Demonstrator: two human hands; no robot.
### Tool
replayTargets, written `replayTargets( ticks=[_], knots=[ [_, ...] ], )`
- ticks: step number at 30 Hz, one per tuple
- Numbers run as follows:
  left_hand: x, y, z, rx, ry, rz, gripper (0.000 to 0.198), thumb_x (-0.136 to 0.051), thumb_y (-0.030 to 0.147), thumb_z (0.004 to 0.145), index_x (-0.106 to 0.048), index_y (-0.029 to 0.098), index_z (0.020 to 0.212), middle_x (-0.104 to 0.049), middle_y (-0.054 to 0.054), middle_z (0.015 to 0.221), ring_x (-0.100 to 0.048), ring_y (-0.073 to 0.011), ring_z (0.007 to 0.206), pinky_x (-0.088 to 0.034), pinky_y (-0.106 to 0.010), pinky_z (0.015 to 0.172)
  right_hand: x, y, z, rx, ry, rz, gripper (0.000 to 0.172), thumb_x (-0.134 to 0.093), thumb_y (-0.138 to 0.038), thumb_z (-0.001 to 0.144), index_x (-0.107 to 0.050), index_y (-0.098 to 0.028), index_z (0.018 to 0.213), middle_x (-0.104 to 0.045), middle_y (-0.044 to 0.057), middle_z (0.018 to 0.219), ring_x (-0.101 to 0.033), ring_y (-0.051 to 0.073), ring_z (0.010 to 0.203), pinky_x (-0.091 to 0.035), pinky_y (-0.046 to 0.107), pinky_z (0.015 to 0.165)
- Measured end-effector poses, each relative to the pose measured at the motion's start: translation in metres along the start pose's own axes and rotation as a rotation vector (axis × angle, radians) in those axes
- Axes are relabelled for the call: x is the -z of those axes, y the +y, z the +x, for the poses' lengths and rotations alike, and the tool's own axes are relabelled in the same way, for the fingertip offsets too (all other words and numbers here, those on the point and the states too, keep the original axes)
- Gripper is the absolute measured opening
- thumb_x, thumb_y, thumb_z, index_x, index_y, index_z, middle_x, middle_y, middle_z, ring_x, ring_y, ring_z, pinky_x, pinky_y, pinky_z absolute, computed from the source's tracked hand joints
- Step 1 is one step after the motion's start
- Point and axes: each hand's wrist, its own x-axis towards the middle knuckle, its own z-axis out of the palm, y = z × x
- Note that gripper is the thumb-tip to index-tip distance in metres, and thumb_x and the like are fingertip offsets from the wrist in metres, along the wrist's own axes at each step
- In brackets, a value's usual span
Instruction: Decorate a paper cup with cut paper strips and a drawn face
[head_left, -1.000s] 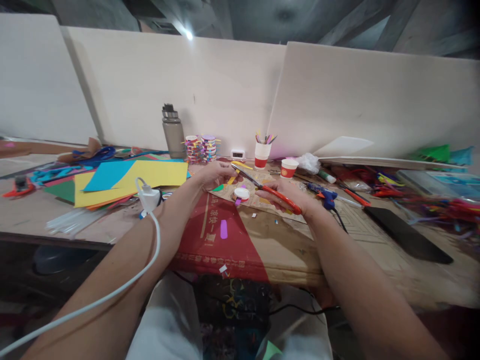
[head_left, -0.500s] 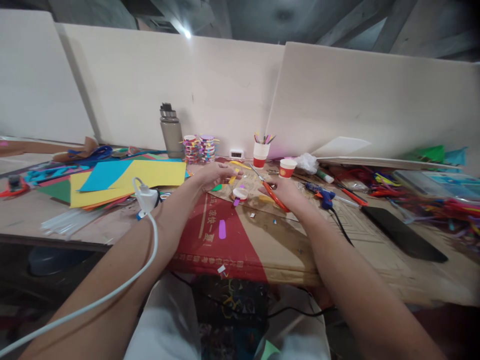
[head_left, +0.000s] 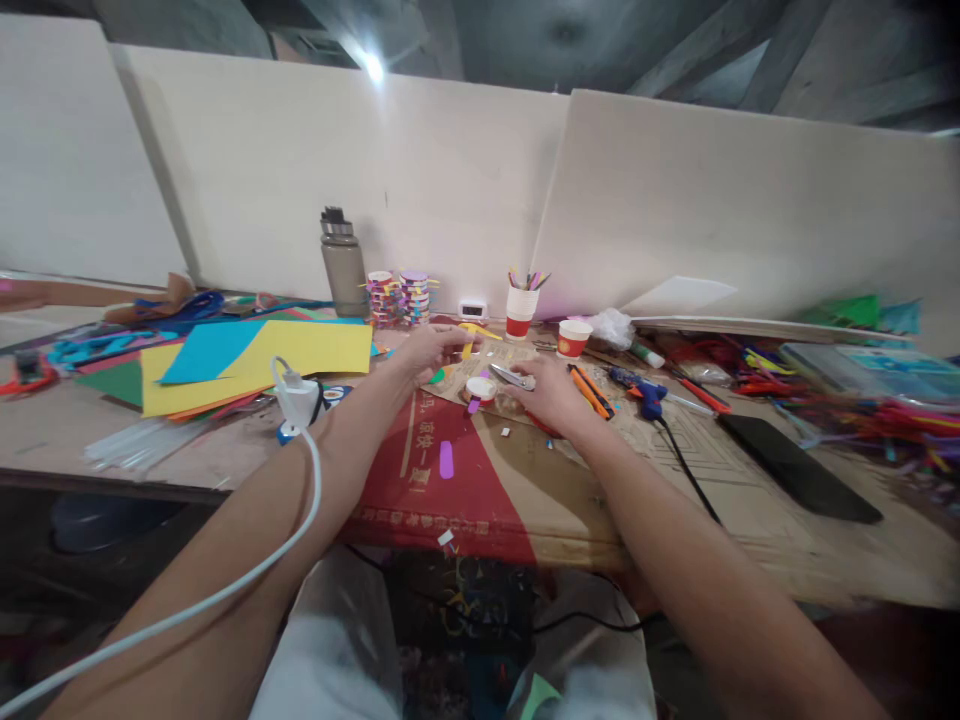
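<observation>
My left hand (head_left: pixel 429 350) is over the far part of a cardboard sheet (head_left: pixel 525 480), fingers pinched on a small yellow paper strip (head_left: pixel 470 343). My right hand (head_left: pixel 546 396) lies low on the cardboard, closed over red-handled scissors (head_left: pixel 513 377). Their metal blades stick out to the left, toward a small white tape roll (head_left: pixel 480 388). The red handles are mostly hidden under the palm. A purple paper piece (head_left: pixel 447 459) lies on the red print nearer to me.
An orange utility knife (head_left: pixel 589 391), a blue glue gun (head_left: pixel 649 394) and a black flat object (head_left: pixel 799 468) lie right of my hands. Two paper cups (head_left: pixel 523 309), a grey bottle (head_left: pixel 342 264) and coloured paper sheets (head_left: pixel 255 355) stand behind and left. A white charger (head_left: pixel 296 397) with cable crosses my left arm.
My right hand has swung the scissors down and to the left, from raised over the cardboard to lying low with the blades by the tape roll. My left hand stayed nearly still.
</observation>
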Motion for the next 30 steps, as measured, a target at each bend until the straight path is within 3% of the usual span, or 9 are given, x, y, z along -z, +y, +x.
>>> replayTargets(
  ticks=[3,9,14,18,22,25,27,30],
  knots=[
    [-0.001,-0.001,-0.001,-0.003,0.026,-0.018,0.025,-0.083,0.03,0.053,-0.07,0.012,0.065,-0.07,-0.007,0.072,-0.057,-0.0105,0.067,-0.04,-0.022,0.059,-0.009,-0.015,0.003,-0.029,-0.047,0.066,0.046,-0.063,-0.046,0.085,-0.067,-0.019,0.122,-0.063,0.014,0.124,-0.052,0.029,0.119,-0.04,0.037,0.097],
    [-0.003,-0.001,0.0,0.0,0.049,-0.111,0.023,-0.083,0.026,0.052,-0.069,0.013,0.063,-0.068,-0.005,0.068,-0.055,-0.0094,0.064,-0.038,-0.02,0.056,-0.022,-0.03,0.012,-0.058,-0.16,-0.075,0.053,-0.067,-0.045,0.077,-0.066,-0.022,0.124,-0.06,0.016,0.128,-0.051,0.038,0.118,-0.041,0.042,0.091],
    [-0.004,0.0,-0.002,0.018,0.028,-0.127,0.025,-0.085,0.026,0.051,-0.067,0.012,0.061,-0.066,-0.003,0.065,-0.053,-0.0074,0.061,-0.038,-0.018,0.055,-0.026,-0.03,0.018,-0.072,-0.205,-0.035,0.041,-0.07,-0.045,0.076,-0.07,-0.021,0.109,-0.07,0.012,0.108,-0.06,0.031,0.105,-0.043,0.035,0.083],
    [-0.004,-0.001,-0.002,0.017,0.056,-0.161,0.023,-0.084,0.024,0.052,-0.067,0.011,0.061,-0.066,-0.004,0.065,-0.053,-0.0077,0.061,-0.038,-0.018,0.054,-0.024,-0.027,0.019,-0.046,-0.126,0.089,0.052,-0.075,-0.043,0.072,-0.061,-0.014,0.113,-0.07,0.01,0.1,-0.064,0.023,0.089,-0.044,0.029,0.071],
    [-0.002,-0.002,0.002,0.008,0.09,-0.218,0.017,-0.08,0.019,0.055,-0.066,0.012,0.061,-0.066,-0.003,0.064,-0.055,-0.0081,0.06,-0.037,-0.018,0.052,-0.007,-0.041,-0.001,0.153,0.043,-0.073,0.059,-0.071,-0.029,0.076,-0.049,-0.012,0.128,-0.064,0.015,0.113,-0.06,0.026,0.098,-0.046,0.034,0.079],
    [0.001,-0.003,0.006,0.007,0.164,-0.287,0.011,-0.075,0.016,0.058,-0.066,0.013,0.064,-0.066,-0.002,0.063,-0.055,-0.0076,0.057,-0.035,-0.018,0.049,0.009,-0.06,-0.027,0.402,0.123,-0.324,0.053,-0.061,-0.013,0.082,-0.046,-0.014,0.133,-0.06,0.017,0.118,-0.054,0.029,0.104,-0.043,0.041,0.087],
    [0.004,-0.003,0.009,0.014,0.2,-0.318,0.009,-0.073,0.014,0.059,-0.066,0.013,0.065,-0.066,-0.002,0.063,-0.055,-0.0072,0.056,-0.035,-0.017,0.048,0.016,-0.068,-0.042,0.554,0.155,-0.401,0.048,-0.053,-0.011,0.087,-0.046,-0.019,0.134,-0.058,0.015,0.117,-0.052,0.029,0.103,-0.042,0.042,0.086],
    [0.007,-0.004,0.011,0.025,0.229,-0.331,0.008,-0.071,0.013,0.061,-0.065,0.014,0.066,-0.066,-0.002,0.062,-0.056,-0.0072,0.055,-0.035,-0.016,0.046,0.022,-0.068,-0.052,0.546,0.176,-0.456,0.045,-0.051,-0.008,0.087,-0.049,-0.017,0.131,-0.059,0.015,0.109,-0.051,0.029,0.098,-0.041,0.042,0.085]
  ],
)
